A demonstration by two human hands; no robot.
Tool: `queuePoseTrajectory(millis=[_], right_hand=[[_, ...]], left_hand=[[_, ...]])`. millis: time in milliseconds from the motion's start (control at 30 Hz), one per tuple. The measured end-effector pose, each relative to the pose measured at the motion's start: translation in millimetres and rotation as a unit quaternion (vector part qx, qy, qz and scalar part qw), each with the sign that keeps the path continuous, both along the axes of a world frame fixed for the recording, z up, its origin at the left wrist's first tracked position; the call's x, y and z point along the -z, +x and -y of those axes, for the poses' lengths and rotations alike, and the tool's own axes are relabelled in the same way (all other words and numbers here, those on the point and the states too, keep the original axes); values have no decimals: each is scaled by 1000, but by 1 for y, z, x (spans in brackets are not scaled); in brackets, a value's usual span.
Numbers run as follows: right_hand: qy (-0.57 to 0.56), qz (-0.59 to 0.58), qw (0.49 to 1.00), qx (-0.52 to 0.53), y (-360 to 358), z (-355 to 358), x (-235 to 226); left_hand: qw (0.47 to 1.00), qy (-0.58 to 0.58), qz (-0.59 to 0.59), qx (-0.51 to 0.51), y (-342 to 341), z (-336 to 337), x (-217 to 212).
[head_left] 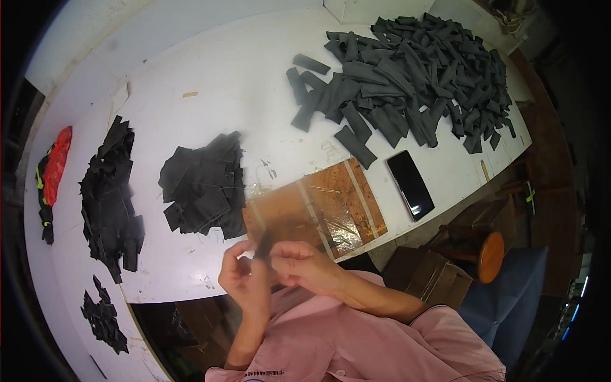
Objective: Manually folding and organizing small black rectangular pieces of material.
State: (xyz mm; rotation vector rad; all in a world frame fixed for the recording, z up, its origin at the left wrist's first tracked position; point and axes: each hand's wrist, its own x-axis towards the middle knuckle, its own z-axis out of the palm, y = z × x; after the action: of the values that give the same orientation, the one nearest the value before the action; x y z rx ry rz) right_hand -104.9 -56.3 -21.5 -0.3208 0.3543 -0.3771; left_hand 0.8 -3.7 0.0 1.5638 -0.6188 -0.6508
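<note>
Close to my body, at the table's front edge, both hands meet around a small dark fabric piece. My left hand pinches it from the left, fingers curled. From the right, my right hand grips the same piece, its fingers bent and pressed together. Motion blurs the piece, so its exact shape is unclear. Just beyond my hands lies a brown wooden board with pale strips and shiny tape across it. Left of the board sits a pile of flat black fabric pieces.
A big heap of dark fabric tubes covers the far right of the white table. A phone lies right of the board. More black pieces and a red bundle lie left. Cardboard boxes and a stool stand right.
</note>
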Motion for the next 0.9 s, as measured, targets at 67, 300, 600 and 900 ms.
queuePoseTrajectory(millis=[67,300,600,900], right_hand=[[-168,-117,979,9,-2,5,-3],[-273,-68,952,124,-15,1,-8],[-563,-226,761,229,-35,9,-58],[-567,-233,760,216,-46,34,-98]], left_hand=[[997,-10,-77,17,3,0,-1],[695,-146,-595,376,21,-15,-11],[987,-94,40,121,-23,-6,-30],[896,-154,-358,211,-19,31,-73]])
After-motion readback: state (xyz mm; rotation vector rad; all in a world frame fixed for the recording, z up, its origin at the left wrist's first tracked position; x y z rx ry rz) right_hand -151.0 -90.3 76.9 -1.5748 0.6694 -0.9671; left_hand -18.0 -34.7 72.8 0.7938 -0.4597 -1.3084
